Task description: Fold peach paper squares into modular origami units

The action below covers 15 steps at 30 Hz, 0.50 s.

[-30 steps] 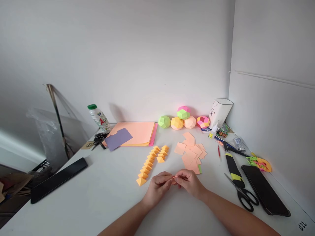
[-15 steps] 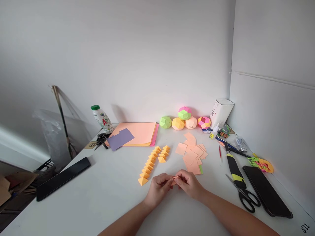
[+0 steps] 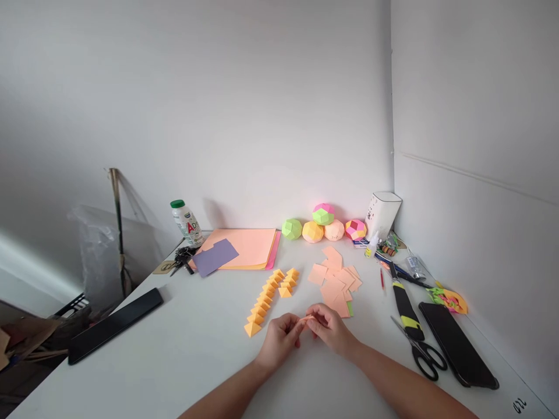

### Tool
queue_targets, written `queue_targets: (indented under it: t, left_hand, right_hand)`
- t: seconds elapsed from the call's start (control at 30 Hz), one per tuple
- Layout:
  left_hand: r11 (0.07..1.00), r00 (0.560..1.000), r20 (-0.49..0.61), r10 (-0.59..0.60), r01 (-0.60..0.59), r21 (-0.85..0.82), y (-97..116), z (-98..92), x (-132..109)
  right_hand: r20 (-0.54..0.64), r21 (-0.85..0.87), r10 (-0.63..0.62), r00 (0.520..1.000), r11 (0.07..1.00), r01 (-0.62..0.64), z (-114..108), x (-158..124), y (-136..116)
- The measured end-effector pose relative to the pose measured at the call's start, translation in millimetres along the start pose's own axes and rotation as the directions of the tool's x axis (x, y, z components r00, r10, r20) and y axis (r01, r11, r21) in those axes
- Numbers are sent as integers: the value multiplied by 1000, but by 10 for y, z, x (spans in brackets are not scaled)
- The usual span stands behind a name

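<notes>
Close together at the near middle of the table, my left hand (image 3: 280, 337) and my right hand (image 3: 328, 329) both pinch a small piece of peach paper (image 3: 307, 318). Fingers cover most of that paper, so its folds are hard to make out. Just beyond my left hand stand folded orange paper pieces (image 3: 262, 305) in a long row, with a shorter row of orange pieces (image 3: 286, 286) beside it. Loose peach paper squares (image 3: 334, 288) lie in a spread heap beyond my right hand, a green sheet showing under one edge.
Faceted paper balls (image 3: 313, 231) are piled by the wall. Peach, yellow and pink sheets (image 3: 251, 244) lie under a purple piece (image 3: 215, 257). A bottle (image 3: 186, 224) stands left. Scissors (image 3: 423, 352), a cutter knife (image 3: 407, 311) and a black phone (image 3: 458, 346) lie right; a black bar (image 3: 116, 326) lies left.
The view has shifted a little, with the table's things appearing lower. Both hands stay together on the peach paper, its edge now tilted slightly differently between the fingertips.
</notes>
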<state>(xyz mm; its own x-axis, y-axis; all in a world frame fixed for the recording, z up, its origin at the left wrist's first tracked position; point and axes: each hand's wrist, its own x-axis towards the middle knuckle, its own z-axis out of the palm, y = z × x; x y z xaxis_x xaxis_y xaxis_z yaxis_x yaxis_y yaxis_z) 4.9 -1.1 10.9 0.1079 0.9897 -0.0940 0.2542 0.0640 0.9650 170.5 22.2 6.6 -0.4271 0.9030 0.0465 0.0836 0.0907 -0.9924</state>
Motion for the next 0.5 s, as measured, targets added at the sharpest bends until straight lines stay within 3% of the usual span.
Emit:
queue_targets:
  t: [0.27,0.5]
  left_hand:
    - [998,996,61,62,-63,10,-42,-2,29]
    - [1000,999,44,13,-12,-29,-11,-14,9]
  right_hand:
    - [-66,16,27,997,1000,-26,-28,7,-24]
    - [-95,45,2,995,999,3,-22,7,23]
